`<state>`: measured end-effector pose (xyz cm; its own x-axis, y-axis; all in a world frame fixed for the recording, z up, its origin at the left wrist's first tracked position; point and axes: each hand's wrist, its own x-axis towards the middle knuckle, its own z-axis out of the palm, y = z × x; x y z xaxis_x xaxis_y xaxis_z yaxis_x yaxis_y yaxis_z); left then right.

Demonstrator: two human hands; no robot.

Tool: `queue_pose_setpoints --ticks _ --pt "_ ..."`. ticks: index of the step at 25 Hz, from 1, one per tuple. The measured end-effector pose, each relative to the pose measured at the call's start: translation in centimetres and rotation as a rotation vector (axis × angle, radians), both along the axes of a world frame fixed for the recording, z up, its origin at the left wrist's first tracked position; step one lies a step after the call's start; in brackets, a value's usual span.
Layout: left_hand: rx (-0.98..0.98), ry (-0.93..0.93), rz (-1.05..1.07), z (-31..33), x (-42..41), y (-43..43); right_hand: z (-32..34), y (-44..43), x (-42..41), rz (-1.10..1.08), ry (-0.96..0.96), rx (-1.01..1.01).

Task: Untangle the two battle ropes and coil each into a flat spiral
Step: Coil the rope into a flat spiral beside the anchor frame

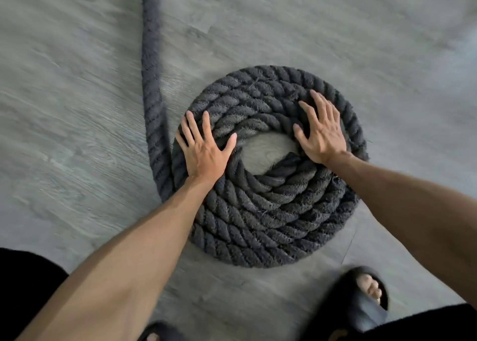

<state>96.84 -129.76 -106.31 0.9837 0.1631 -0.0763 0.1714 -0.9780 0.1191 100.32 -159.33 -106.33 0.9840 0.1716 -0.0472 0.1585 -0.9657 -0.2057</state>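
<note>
A thick dark grey battle rope lies on the floor as a flat spiral coil (260,217) of several turns, with a small bare gap of floor at its centre. Its loose tail (151,64) runs from the coil's left side straight up and out of the top of the view. My left hand (204,147) rests flat on the coil's left side, fingers spread. On the coil's upper right turns my right hand (322,131) lies flat, fingers spread too. Neither hand grips the rope. Only this one rope is in view.
The grey wood-look floor (335,31) surrounds the coil. My right foot in a dark open-toe slipper (358,302) stands just below the coil at lower right. Another slipper (157,333) shows at the bottom edge. Dark shorts fill both lower corners.
</note>
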Motion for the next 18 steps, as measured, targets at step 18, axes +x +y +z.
queue_pose_setpoints --ticks 18 --pt "0.026 0.604 0.337 5.8 8.9 -2.6 1.7 2.6 9.0 -0.015 0.182 0.012"
